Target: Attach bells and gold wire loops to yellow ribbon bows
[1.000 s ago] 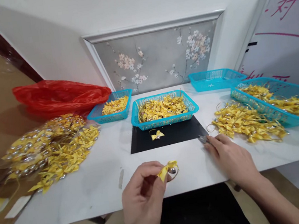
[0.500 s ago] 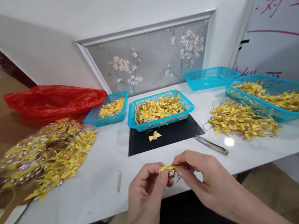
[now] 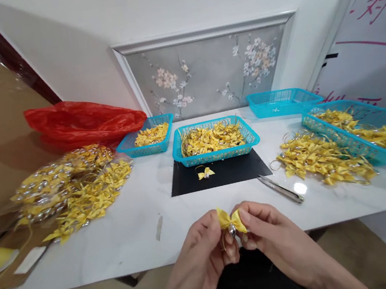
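Two hands meet over the near edge of the white table (image 3: 127, 240), and everything else fans out beyond the fingers. Biggest first: far out past the left fingers lies the red plastic bag (image 3: 82, 122), and nearer on that side a clear bag of bows (image 3: 58, 182) spills a heap onto the tabletop. Away beyond the right fingers sits the long blue basket (image 3: 363, 132) with a loose pile of bows (image 3: 320, 160) beside it. Straight ahead of the fingertips stands the middle basket (image 3: 215, 140), full of yellow, with a smaller basket (image 3: 147, 141) to its left and a nearly bare basket (image 3: 280, 102) off to its right. Just in front of the middle one is the black mat (image 3: 240, 171), with a single bow (image 3: 205, 173) lying on it. Between the mat and the right fingers rest the metal tweezers (image 3: 280, 188), untouched.

Now the small stuff: the left hand (image 3: 205, 257) and right hand (image 3: 275, 243) both pinch the yellow ribbon bow (image 3: 231, 219), thumb and forefinger of each closed on one wing, the little silver bell (image 3: 231, 229) hanging at its centre between the fingertips. It looks like the shaping or checking step, wings being spread. The next move likely calls for a gentle, even pull so the knot keeps its hold on the bell.
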### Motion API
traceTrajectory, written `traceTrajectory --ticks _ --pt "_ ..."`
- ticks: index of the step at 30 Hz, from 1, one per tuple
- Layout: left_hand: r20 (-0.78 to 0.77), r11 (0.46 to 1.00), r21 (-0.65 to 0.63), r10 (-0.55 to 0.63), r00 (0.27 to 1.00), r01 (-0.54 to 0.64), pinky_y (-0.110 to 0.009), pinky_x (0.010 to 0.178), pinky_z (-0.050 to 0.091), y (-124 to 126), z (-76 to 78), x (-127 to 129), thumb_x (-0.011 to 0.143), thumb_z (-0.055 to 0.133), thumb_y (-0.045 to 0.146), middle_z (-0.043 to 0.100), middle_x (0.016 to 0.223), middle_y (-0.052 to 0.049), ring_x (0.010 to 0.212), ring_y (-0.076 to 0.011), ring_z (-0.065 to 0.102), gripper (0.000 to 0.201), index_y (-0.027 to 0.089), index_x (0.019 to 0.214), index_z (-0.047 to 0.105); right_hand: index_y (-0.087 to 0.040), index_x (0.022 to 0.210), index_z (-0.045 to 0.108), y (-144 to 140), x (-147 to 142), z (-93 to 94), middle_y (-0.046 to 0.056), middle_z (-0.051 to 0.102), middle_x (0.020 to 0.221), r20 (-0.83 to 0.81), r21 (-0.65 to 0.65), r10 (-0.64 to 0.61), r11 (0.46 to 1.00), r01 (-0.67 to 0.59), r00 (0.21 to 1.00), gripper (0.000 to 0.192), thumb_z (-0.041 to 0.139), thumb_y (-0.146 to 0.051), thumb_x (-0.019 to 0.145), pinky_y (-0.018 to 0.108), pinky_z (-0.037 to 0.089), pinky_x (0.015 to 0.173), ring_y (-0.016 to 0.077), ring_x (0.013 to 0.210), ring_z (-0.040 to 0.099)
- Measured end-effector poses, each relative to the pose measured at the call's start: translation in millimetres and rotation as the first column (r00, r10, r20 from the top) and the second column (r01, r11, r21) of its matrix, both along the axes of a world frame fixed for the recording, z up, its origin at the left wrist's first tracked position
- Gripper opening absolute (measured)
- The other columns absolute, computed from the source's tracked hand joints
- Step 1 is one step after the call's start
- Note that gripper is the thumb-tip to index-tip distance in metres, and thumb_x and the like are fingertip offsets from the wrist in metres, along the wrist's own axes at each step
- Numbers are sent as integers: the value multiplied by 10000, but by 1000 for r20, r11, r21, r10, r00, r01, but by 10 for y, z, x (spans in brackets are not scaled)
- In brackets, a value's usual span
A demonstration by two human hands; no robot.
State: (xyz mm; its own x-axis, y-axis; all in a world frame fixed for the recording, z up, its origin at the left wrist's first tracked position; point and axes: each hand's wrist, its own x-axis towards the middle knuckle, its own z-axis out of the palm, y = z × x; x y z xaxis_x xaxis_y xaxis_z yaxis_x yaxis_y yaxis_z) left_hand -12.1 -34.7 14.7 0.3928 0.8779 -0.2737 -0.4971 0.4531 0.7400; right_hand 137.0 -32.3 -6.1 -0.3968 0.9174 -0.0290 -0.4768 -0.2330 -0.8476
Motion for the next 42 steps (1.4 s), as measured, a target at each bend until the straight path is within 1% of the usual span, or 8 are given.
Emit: traceTrajectory --ticks 5,10,14,22,25,32,36,42 --pt "-139 996 50 75 987 -69 -203 583 391 -19 65 -2 865 664 294 569 613 20 557 -82 466 256 149 676 569 -225 995 613 -67 58 -27 16 577 853 277 370 -370 893 256 887 130 521 -309 958 245 434 628 126 695 515" --pt "-184 990 80 133 974 -120 -210 575 372 -10 95 8 871 646 285 527 576 36 557 -92 433 304 164 618 528 -213 1098 614 -134 133 -20 84 521 1130 193 956 -811 283 81 552 378 592 29 809 294 472 705 144 794 539" --pt "-178 988 76 143 974 -131 -217 556 379 -35 97 30 886 614 280 534 582 26 545 -95 443 299 152 619 571 -147 978 665 -74 94 30 111 580 978 117 993 -890 116 -28 441 337 566 106 778 342 475 694 194 822 541" --pt "-219 986 142 120 968 -90 -229 562 388 -76 104 45 905 576 345 547 569 21 520 -100 453 346 161 612 590 -195 977 642 -33 78 46 54 620 902 361 848 -700 521 95 616 256 491 -17 873 257 542 691 151 799 619" --pt "-405 927 347 283 869 -141 -234 601 400 -73 117 16 918 553 374 556 580 22 573 -122 491 366 181 609 583 -199 1169 582 -85 103 26 78 602 1000 392 853 -731 517 78 559 345 511 -38 873 288 553 739 167 836 618" --pt "-607 848 524 434 665 -75 -245 572 374 -94 201 -24 893 567 322 546 534 19 555 -145 495 379 204 533 553 -210 1058 642 -115 96 143 95 638 993 250 964 -805 258 -61 538 323 568 18 840 317 518 667 184 792 601" --pt "-600 859 511 379 704 -27 -249 554 343 -100 195 -13 883 584 340 511 516 22 530 -138 453 375 199 538 541 -196 888 642 -12 62 256 21 657 738 350 894 -716 448 13 603 127 577 -88 887 259 502 610 150 658 596" --pt "-229 998 55 20 973 -8 -230 501 276 -65 186 -6 912 549 347 431 502 55 436 -68 282 405 162 553 505 -197 850 632 92 60 231 -26 619 632 535 752 -635 659 28 558 44 601 -183 878 219 464 540 128 564 552"
